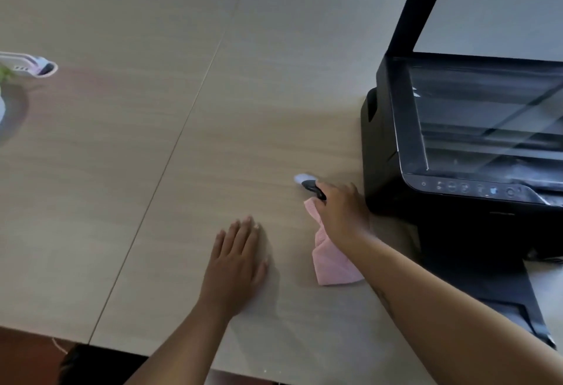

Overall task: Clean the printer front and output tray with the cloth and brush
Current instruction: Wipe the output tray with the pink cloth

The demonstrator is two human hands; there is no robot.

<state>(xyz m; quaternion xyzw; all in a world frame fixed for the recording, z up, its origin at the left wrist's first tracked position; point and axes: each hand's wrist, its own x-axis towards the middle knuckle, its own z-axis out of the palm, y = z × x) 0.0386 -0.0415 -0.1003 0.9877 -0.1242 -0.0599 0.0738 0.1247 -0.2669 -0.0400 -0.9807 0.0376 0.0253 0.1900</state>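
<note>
While right hand [341, 211] grips brush [310, 185] at printer [393, 177] edge, left hand [236, 258] flat on table [122, 141]

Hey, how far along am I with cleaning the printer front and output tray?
Nothing reads as done: neither hand is at the printer, and its front shows no sign either way. In hand: the right hand grips the brush low over the table, with the pink cloth lying under its wrist; the left hand rests flat on the table. Seemingly left: wiping the front and brushing the output tray.
</note>
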